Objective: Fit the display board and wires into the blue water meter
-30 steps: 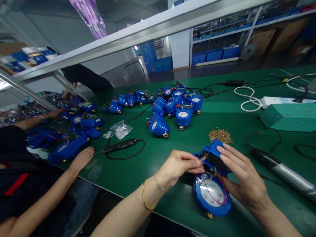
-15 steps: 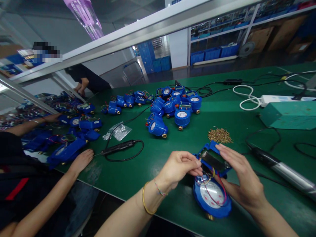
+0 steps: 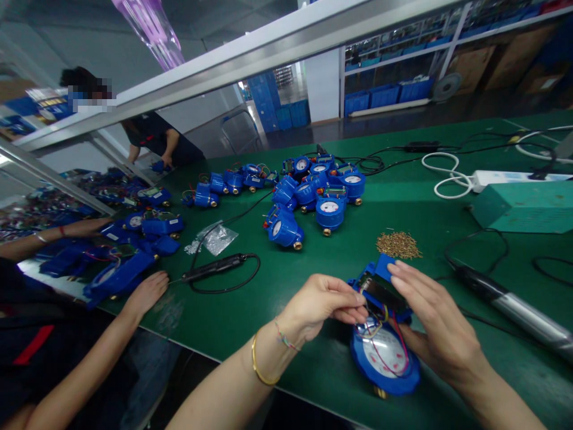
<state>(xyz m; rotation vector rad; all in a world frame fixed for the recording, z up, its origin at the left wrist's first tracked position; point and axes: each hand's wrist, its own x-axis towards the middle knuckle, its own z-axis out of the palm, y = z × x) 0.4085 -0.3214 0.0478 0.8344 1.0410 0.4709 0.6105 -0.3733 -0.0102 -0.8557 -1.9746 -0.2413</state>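
A blue water meter with a clear round dial lies tilted at the front of the bench. Its upper electronics box is uncovered, with a dark board inside. Thin red and yellow wires loop from the box over the dial. At the box's left edge, my left hand pinches wires between thumb and fingertips; the very ends are hidden. My right hand grips the box from the right, fingers over its top edge and thumb below.
Behind the meter lies a pile of brass screws. Several blue meters stand mid-bench. An electric screwdriver lies right, another left beside a co-worker's hand. A green box and power strip sit right.
My hands stay at the meter, and its box tips slightly to the left. In the background, another person has straightened up, with a blue item now visible at a hand.
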